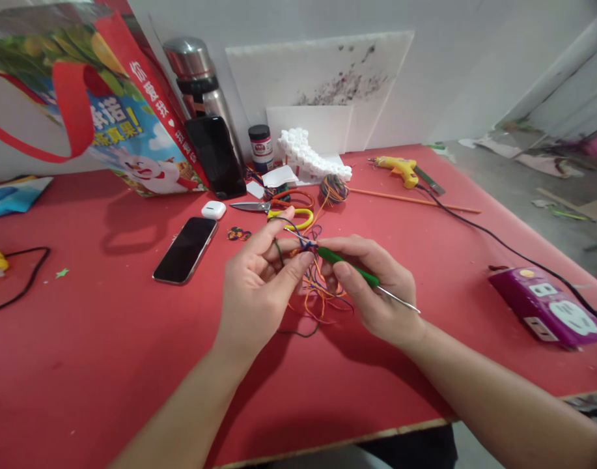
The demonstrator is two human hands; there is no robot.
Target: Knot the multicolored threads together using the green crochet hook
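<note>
My right hand [376, 286] is closed round the green handle of a crochet hook [347, 266], whose bare metal end sticks out toward the lower right. The hook's tip meets a small piece of dark yarn work pinched between my left thumb and fingers. A strand of multicoloured yarn [310, 296] runs over the raised index finger of my left hand [262, 280]. Loose loops of orange, purple and dark yarn hang below both hands. Beyond them a ball of yarn [334, 190] rests on the red table [132, 365].
Scissors [291, 200] with red and yellow handles lie just past my hands. A phone [185, 251] and a white earphone case [213, 209] are to the left. At the right are a yellow glue gun [398, 170], its cord and a purple power socket [547, 303]. A gift bag [146, 150] stands behind.
</note>
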